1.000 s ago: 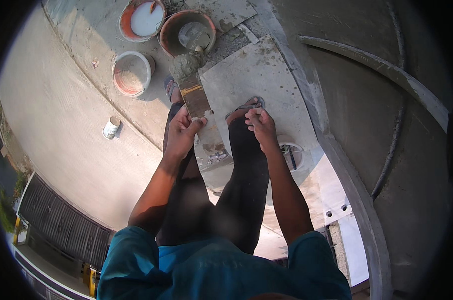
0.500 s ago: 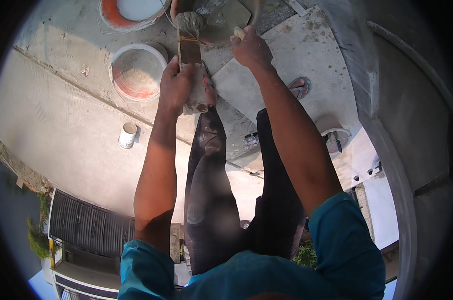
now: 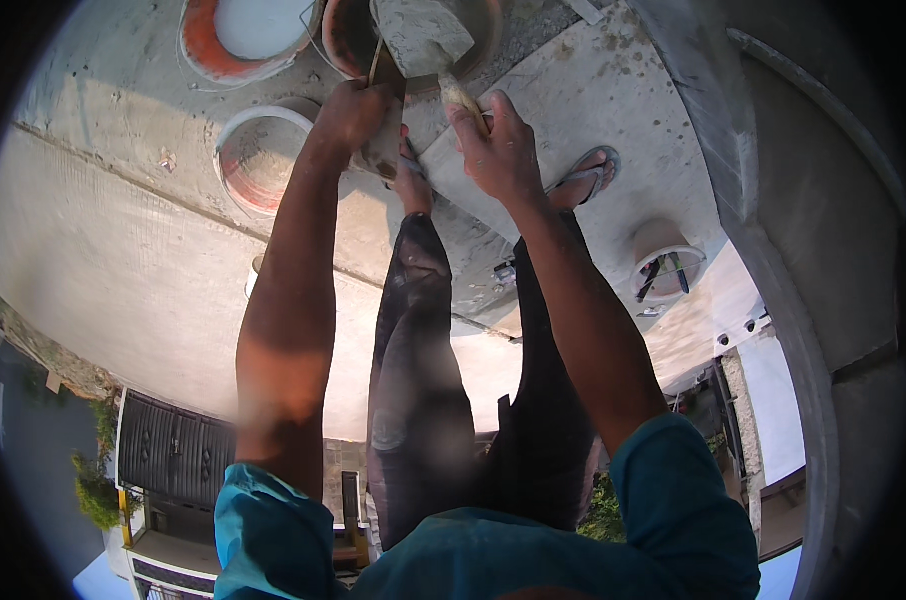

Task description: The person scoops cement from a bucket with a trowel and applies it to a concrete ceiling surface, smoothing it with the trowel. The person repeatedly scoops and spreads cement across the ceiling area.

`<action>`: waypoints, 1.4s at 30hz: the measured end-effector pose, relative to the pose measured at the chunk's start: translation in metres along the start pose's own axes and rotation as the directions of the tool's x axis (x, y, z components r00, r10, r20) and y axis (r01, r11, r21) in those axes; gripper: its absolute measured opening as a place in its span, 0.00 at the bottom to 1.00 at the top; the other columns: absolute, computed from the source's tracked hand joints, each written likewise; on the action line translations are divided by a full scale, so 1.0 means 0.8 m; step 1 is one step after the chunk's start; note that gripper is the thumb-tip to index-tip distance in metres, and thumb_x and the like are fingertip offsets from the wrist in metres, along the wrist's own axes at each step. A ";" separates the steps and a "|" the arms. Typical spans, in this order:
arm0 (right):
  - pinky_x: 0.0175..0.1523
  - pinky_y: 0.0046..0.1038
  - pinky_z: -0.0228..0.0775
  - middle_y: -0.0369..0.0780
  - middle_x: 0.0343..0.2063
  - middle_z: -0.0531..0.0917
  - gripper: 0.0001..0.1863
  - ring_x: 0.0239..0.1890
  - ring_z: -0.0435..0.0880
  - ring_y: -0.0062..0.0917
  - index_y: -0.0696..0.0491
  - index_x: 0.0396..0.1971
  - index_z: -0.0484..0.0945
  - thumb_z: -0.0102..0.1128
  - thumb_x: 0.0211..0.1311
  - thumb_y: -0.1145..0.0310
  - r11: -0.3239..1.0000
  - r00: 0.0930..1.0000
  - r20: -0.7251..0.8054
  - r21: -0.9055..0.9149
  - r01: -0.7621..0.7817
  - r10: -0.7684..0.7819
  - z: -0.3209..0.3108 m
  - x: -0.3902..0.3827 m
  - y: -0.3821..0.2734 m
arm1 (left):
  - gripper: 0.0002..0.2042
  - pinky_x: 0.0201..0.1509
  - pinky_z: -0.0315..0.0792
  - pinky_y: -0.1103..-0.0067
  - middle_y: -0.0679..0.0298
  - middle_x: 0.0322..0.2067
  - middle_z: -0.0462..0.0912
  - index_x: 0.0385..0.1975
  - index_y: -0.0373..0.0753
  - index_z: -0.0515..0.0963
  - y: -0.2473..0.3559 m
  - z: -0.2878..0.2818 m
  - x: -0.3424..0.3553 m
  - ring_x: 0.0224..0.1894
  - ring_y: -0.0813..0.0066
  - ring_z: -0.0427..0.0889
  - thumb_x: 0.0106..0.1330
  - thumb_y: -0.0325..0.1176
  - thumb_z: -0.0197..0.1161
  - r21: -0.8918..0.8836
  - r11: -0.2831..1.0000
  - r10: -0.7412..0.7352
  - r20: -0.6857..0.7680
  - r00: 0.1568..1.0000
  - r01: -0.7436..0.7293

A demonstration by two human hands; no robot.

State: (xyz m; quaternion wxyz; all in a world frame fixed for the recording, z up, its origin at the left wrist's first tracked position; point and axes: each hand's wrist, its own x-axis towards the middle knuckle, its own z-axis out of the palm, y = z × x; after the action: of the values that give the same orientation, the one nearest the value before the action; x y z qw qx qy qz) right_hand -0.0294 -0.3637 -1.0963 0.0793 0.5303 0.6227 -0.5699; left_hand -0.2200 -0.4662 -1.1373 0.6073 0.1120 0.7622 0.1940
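Note:
My left hand (image 3: 355, 112) is closed around a narrow wooden board (image 3: 387, 125), which is tilted so that little of its face shows. In my right hand (image 3: 498, 150) is a trowel, gripped by its pale wooden handle (image 3: 460, 98). The trowel's grey, mortar-smeared blade (image 3: 423, 35) is beside the far end of the board, over a round basin (image 3: 345, 35) with an orange-brown inner wall. Whether blade and board touch, I cannot tell. The blade covers much of what the basin holds.
An orange-rimmed bucket of whitish liquid (image 3: 195, 40) stands at the far left. Nearer is a mortar-stained bucket (image 3: 223, 165). A small bucket with tools (image 3: 665, 262) sits to the right. My sandalled foot (image 3: 591, 178) rests on a grey slab (image 3: 613, 90); a wall (image 3: 708, 120) curves along the right.
The trowel has come up from the basin and moved left to the board. My left hand has tipped the board, and the mortar lump on its far end no longer shows.

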 end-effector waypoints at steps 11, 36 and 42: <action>0.35 0.42 0.76 0.50 0.24 0.84 0.22 0.30 0.87 0.46 0.57 0.34 0.75 0.66 0.61 0.50 0.995 0.994 -0.110 -0.094 -0.037 0.027 -0.001 0.046 0.036 | 0.26 0.48 0.76 0.69 0.46 0.41 0.85 0.52 0.26 0.78 0.000 -0.011 -0.013 0.42 0.58 0.86 0.64 0.44 0.56 -0.069 0.991 -0.117 -0.012 0.993 0.116; 0.39 0.45 0.77 0.49 0.28 0.85 0.24 0.34 0.87 0.48 0.52 0.45 0.71 0.65 0.62 0.48 0.970 0.994 -0.112 -0.239 -0.039 0.013 0.015 0.032 0.027 | 0.23 0.46 0.75 0.71 0.52 0.39 0.85 0.50 0.29 0.79 0.031 0.001 -0.029 0.39 0.65 0.84 0.66 0.44 0.57 -0.093 0.988 -0.133 -0.091 0.987 0.124; 0.35 0.39 0.78 0.42 0.31 0.85 0.22 0.33 0.87 0.41 0.49 0.44 0.74 0.69 0.58 0.52 0.928 0.966 -0.179 -0.354 0.115 -0.188 -0.011 0.009 0.017 | 0.33 0.42 0.76 0.72 0.58 0.29 0.85 0.43 0.33 0.81 0.010 -0.011 -0.039 0.34 0.68 0.85 0.67 0.65 0.56 0.074 0.997 -0.005 -0.223 0.975 0.022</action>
State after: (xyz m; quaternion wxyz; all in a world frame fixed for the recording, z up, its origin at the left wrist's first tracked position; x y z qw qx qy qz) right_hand -0.0176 -0.3560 -1.1070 0.0593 0.5158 0.7560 -0.3986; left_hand -0.2214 -0.4728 -1.1045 0.5145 0.1074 0.8332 0.1720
